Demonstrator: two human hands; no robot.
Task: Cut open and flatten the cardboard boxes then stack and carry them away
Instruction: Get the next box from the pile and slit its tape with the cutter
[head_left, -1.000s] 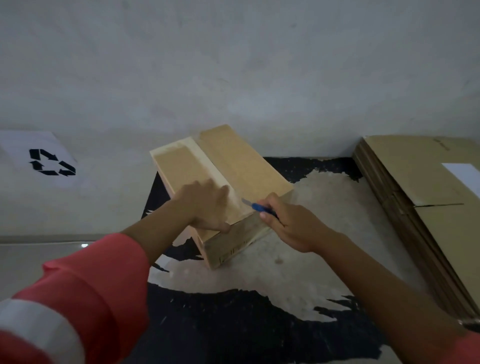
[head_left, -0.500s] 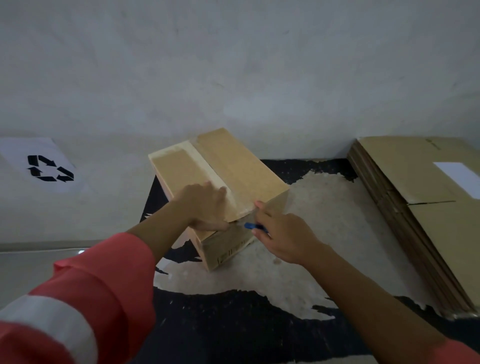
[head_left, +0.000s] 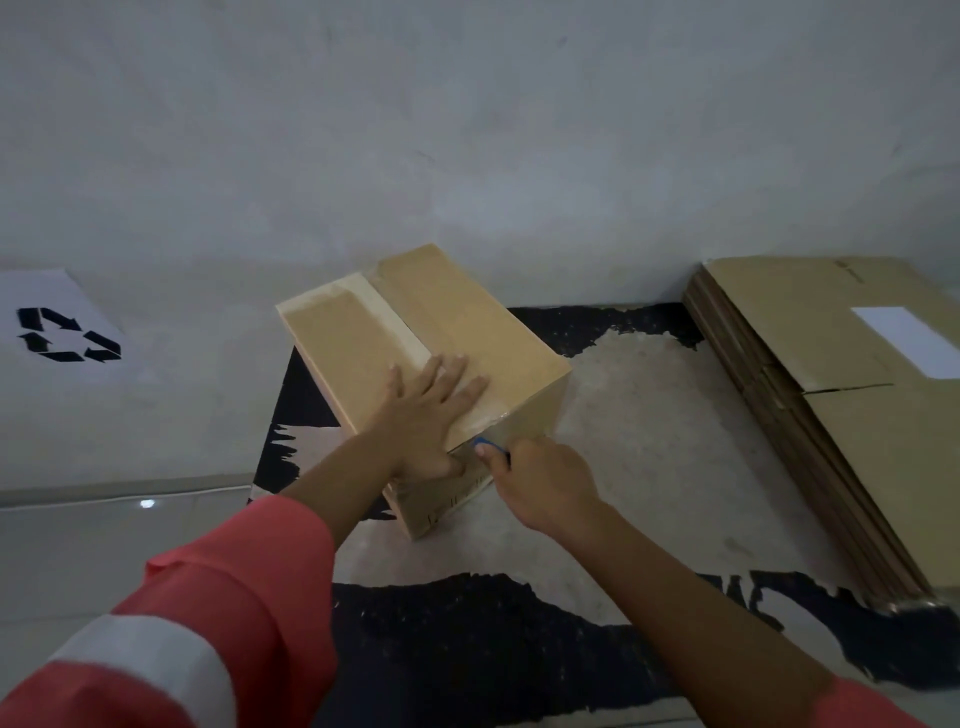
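- Box of brown cardboard stands closed on the floor, on the far left part of a pale worn patch in a black covering, with its far end near the foot of the wall.
- The wall is plain, grey-white and dimly lit. A paler, shiny strip of floor runs along the left edge of the black covering.
- A pale strip of tape runs lengthwise along the box top.
- Half a second ago the left hand was curled over the near edge of the box top. Now it lies flat, fingers spread, pressing down on the top.
- The right hand has come in closer, and it grasps a blue knife whose tip meets the near end of the box just under the top edge, right beside the left thumb. The blade itself is too small to make out.
- The box has not shifted.
- A stack of flattened cardboard lies along the right edge of the pale patch, well apart from the box, with a white label on its top sheet.
- A white sheet with a black recycling sign shows on the pale surface far left.
- A red sleeve with a pale band fills the near left corner, and the left forearm hides the box's near left corner.
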